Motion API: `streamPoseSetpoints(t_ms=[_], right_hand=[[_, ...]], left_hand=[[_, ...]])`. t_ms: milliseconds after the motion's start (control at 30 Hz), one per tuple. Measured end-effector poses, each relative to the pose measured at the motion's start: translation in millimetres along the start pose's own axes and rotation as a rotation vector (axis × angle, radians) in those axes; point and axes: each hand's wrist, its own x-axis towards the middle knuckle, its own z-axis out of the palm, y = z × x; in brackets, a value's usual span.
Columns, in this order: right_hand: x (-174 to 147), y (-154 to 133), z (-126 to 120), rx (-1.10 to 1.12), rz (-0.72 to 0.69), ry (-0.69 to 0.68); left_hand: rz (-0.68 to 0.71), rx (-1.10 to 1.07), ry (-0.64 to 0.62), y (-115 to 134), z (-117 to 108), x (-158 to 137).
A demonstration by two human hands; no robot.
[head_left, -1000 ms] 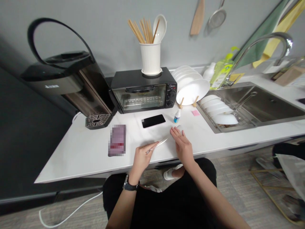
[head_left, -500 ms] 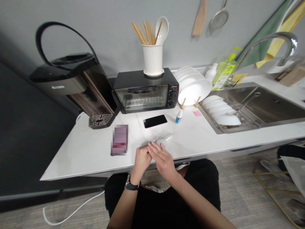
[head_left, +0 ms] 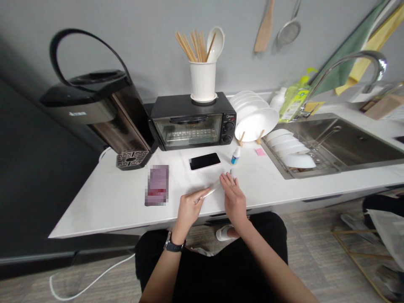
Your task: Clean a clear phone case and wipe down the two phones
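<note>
My left hand (head_left: 188, 208) is closed on the near left end of a thin, clear plastic piece (head_left: 212, 190), which is seen nearly edge-on and slants up to the right. At its other end is my right hand (head_left: 234, 198), its fingers pressed together over the piece, with a small grey tip showing past the fingertips. The exact kind of this piece cannot be made out. Just beyond the hands lie a black-screened phone (head_left: 205, 161) and a small white bottle with a blue label (head_left: 235, 156). To the left is a purple flat item (head_left: 158, 185), blurred out.
A toaster oven (head_left: 192, 122) carries a white pot of chopsticks (head_left: 203, 80). A tall black drink machine (head_left: 94, 105) stands left. White plates (head_left: 257, 124), a pink note (head_left: 260, 152) and the sink (head_left: 334, 166) are to the right. The counter's front edge is close to my wrists.
My hands have come apart: the right moved right and slightly forward along the clear piece, while the left stayed nearly in place. The clear piece has turned more edge-on.
</note>
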Motion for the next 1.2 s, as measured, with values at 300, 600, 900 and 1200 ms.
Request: streamPoseSetpoints(t_ms=[300,600,900,1200], right_hand=[[-10.2,-62.7,23.1,0.114,-0.197,-0.149],[6.4,20.7,-21.5,-0.001,-0.124,-0.076],[-1.3,-24.2,5.9,0.005,-0.076,-0.009],[7.0,-35.6,2.7,0.145,-0.367,-0.210]], left_hand=[[0.031,0.163,0.064,-7.5,-3.3,2.6],[-0.023,-0.049,0.023,-0.3,-2.7,1.3],[-0.005,-0.024,0.058,-0.1,0.1,2.9],[0.005,0.014,0.088,-3.6,-5.5,3.3]])
